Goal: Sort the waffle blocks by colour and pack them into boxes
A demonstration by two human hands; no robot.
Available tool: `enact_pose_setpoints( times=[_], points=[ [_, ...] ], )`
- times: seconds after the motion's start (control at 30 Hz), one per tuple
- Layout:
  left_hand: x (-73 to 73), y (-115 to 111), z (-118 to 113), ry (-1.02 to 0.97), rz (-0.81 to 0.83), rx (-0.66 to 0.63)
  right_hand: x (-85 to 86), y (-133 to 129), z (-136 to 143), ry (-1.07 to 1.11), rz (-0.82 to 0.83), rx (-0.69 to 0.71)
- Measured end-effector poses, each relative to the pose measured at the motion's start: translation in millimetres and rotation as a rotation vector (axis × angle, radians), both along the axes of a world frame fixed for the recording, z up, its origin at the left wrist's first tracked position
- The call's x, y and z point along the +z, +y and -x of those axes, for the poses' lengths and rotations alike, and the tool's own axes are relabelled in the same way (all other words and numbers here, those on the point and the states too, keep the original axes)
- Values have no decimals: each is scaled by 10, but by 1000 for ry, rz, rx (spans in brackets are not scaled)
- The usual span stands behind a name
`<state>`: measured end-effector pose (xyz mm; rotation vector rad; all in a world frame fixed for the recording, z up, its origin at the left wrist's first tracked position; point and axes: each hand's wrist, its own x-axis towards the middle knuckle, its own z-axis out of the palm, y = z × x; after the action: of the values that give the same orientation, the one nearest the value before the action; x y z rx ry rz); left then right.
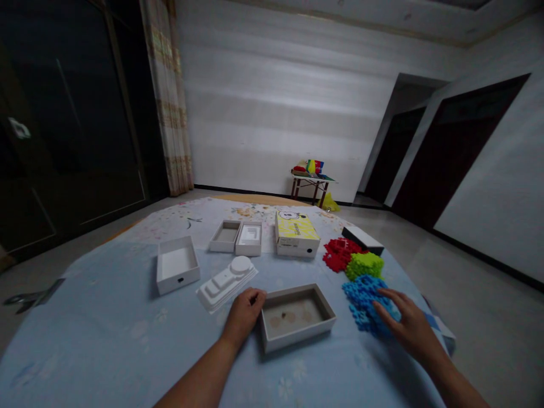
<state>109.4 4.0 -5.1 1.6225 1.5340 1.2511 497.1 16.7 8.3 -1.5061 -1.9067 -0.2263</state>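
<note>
An open white box [278,341] with a grey inside sits in front of me, a small dark speck on its floor. My left hand [245,310] is closed at its left rear corner, fingers curled against the rim. To the right lies a heap of blue interlocking plastic pieces [361,306]. Over the heap's right side reaches my right hand [406,323], fingers apart; whether the fingertips touch the pieces I cannot tell. Behind the blue heap are a lime-green heap [364,265] and a red heap [340,253] of similar pieces.
A white moulded tray [227,281] lies left of centre. Farther back stand a white box [177,263], two smaller boxes [225,237] side by side and a yellow-and-white box [296,235]. A black-and-white box [363,239] is behind the heaps, near the round table's right edge.
</note>
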Motion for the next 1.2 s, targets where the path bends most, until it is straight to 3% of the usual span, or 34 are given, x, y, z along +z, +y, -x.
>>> enact_pose_setpoints(
  times=[0.2, 0.3, 0.53, 0.7, 0.9, 1.03, 1.13, 1.2],
  points=[
    [43, 1, -5, 2, 9, -3, -134, 59, -78, -123, -13, -163],
    [65, 2, -11, 10, 16, -9, -158, 64, -21, -117, -13, -170],
    [176, 41, 26, 41, 15, 124, -6, 33, 565, 34, 22, 222],
    [208, 111, 118, 25, 59, 302, 138, 51, 976, 90, 11, 355],
    [86, 201, 188, -4, 129, 411, 8, 27, 1076, 83, 22, 457],
    [288, 142, 488, 106, 69, 497, -63, -15, 1077, 78, 64, 483],
    [521, 28, 934, 275, -5, 582, -23, -39, 1175, 75, 130, 525],
    [601, -51, 1270, 392, -19, 612, 33, -45, 1310, 59, 196, 560]
  ],
)
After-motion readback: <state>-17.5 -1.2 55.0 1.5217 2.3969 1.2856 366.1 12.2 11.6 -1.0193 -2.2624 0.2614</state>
